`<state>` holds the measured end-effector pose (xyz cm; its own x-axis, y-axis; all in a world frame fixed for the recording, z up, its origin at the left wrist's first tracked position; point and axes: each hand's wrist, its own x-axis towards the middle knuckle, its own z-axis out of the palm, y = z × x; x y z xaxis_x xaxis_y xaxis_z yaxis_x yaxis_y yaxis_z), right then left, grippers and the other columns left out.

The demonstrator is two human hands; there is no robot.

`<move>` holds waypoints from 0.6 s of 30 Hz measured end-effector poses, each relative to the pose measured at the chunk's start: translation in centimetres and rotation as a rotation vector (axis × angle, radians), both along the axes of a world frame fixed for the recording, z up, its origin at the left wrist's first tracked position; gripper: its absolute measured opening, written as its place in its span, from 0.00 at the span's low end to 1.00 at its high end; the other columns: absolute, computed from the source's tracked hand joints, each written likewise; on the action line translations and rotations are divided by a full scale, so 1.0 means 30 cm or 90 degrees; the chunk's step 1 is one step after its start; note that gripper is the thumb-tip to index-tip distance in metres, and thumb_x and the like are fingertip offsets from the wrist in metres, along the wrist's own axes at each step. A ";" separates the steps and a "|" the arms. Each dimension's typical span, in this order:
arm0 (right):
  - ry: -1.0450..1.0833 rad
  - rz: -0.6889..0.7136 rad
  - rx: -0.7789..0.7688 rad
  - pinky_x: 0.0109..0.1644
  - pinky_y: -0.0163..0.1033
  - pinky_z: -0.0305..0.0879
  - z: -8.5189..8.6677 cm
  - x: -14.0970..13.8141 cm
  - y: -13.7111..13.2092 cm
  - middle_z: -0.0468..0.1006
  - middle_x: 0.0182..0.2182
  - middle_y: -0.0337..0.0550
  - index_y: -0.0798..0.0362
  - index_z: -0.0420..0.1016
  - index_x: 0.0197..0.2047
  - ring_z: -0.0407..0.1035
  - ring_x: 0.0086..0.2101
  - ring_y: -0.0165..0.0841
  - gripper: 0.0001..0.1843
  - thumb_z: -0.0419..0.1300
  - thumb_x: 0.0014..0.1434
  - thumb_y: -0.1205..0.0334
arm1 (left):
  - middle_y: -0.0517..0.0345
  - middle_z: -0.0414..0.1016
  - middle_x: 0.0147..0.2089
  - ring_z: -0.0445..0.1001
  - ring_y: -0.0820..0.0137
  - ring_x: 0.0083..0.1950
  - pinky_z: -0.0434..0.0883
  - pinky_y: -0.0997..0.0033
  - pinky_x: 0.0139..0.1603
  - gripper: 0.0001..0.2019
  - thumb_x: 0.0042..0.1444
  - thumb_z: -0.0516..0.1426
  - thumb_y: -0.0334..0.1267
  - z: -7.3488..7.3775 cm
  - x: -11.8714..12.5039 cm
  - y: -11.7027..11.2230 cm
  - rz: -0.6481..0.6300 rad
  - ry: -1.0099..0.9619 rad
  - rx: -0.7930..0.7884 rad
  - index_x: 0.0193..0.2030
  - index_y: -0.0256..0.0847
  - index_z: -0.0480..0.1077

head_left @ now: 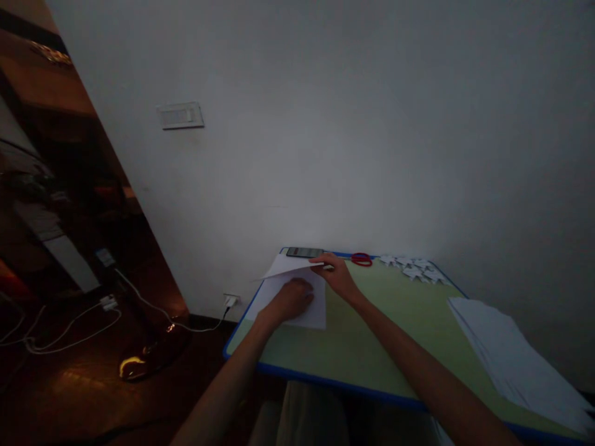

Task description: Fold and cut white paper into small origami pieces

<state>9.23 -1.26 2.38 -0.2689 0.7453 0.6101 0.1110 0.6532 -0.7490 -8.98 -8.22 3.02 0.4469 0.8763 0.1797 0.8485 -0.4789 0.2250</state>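
Note:
A white sheet of paper point(304, 310) lies at the far left of a green table with a blue edge point(372, 334). My left hand point(292, 297) rests on the sheet with its fingers curled, pressing it down. My right hand point(337, 275) pinches the sheet's lifted far corner, which is folded up and over to the left. Behind the hands, by the wall, lie a dark phone point(304, 252) and red-handled scissors point(361, 259).
Several small white paper cut-outs point(416, 267) sit at the table's far right corner. A stack of white sheets point(511, 359) lies along the right side. Left of the table, white cables point(69, 328) trail over a dark floor from a wall socket point(230, 300).

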 end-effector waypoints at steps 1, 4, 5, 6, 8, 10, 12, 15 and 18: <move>-0.020 -0.010 0.011 0.47 0.46 0.78 0.015 -0.002 0.012 0.80 0.47 0.45 0.55 0.78 0.49 0.77 0.43 0.35 0.13 0.66 0.68 0.55 | 0.43 0.78 0.60 0.75 0.55 0.63 0.69 0.47 0.68 0.12 0.69 0.59 0.37 -0.008 0.003 0.033 0.032 0.010 0.016 0.55 0.37 0.77; -0.070 -0.037 0.038 0.49 0.47 0.78 0.055 -0.008 0.042 0.81 0.47 0.45 0.54 0.78 0.51 0.77 0.43 0.35 0.13 0.64 0.70 0.54 | 0.45 0.72 0.66 0.73 0.53 0.65 0.72 0.41 0.65 0.19 0.69 0.61 0.44 -0.036 0.006 0.095 0.110 0.029 0.059 0.63 0.39 0.72; -0.082 -0.045 0.046 0.49 0.47 0.78 0.067 -0.011 0.050 0.81 0.48 0.45 0.54 0.78 0.51 0.77 0.44 0.35 0.14 0.64 0.70 0.54 | 0.45 0.71 0.68 0.73 0.52 0.66 0.71 0.40 0.65 0.21 0.69 0.61 0.44 -0.047 0.006 0.105 0.126 0.032 0.067 0.65 0.40 0.71; -0.092 -0.051 0.052 0.50 0.47 0.78 0.077 -0.014 0.056 0.81 0.48 0.46 0.54 0.77 0.52 0.77 0.44 0.36 0.14 0.64 0.70 0.54 | 0.44 0.70 0.69 0.72 0.52 0.67 0.71 0.39 0.66 0.22 0.69 0.61 0.45 -0.058 0.005 0.112 0.137 0.035 0.073 0.66 0.40 0.70; -0.104 -0.060 0.065 0.50 0.48 0.78 0.095 -0.020 0.062 0.81 0.48 0.46 0.54 0.77 0.52 0.77 0.44 0.36 0.14 0.64 0.70 0.53 | 0.44 0.68 0.70 0.70 0.50 0.69 0.69 0.37 0.67 0.23 0.69 0.61 0.45 -0.077 0.003 0.119 0.150 0.038 0.076 0.68 0.41 0.68; -0.107 -0.064 0.078 0.50 0.48 0.78 0.108 -0.023 0.061 0.81 0.48 0.46 0.54 0.78 0.51 0.77 0.44 0.36 0.14 0.63 0.70 0.53 | 0.44 0.67 0.71 0.69 0.49 0.70 0.67 0.36 0.69 0.24 0.69 0.61 0.45 -0.090 0.002 0.125 0.155 0.037 0.073 0.68 0.41 0.68; -0.101 -0.067 0.089 0.51 0.48 0.77 0.118 -0.024 0.055 0.81 0.48 0.45 0.54 0.78 0.51 0.77 0.44 0.35 0.13 0.63 0.70 0.53 | 0.44 0.66 0.72 0.68 0.49 0.71 0.66 0.35 0.70 0.24 0.69 0.61 0.46 -0.096 0.002 0.132 0.153 0.032 0.070 0.69 0.42 0.68; -0.078 -0.074 0.096 0.50 0.47 0.77 0.129 -0.023 0.046 0.81 0.46 0.45 0.54 0.78 0.49 0.77 0.43 0.35 0.13 0.63 0.70 0.53 | 0.44 0.66 0.72 0.67 0.50 0.71 0.65 0.36 0.70 0.23 0.70 0.60 0.46 -0.094 -0.001 0.143 0.143 0.014 0.067 0.68 0.43 0.68; -0.051 -0.086 0.094 0.48 0.46 0.77 0.143 -0.024 0.040 0.82 0.44 0.44 0.54 0.78 0.48 0.77 0.41 0.34 0.13 0.63 0.70 0.52 | 0.44 0.66 0.72 0.68 0.50 0.70 0.66 0.36 0.70 0.23 0.69 0.60 0.45 -0.090 -0.004 0.149 0.136 -0.017 0.060 0.68 0.43 0.69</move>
<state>8.50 -0.08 6.66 -0.2239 0.6820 0.6962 0.2605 0.7303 -0.6316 -9.11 -3.75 0.30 0.2467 0.9294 0.2745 0.9275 -0.3085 0.2109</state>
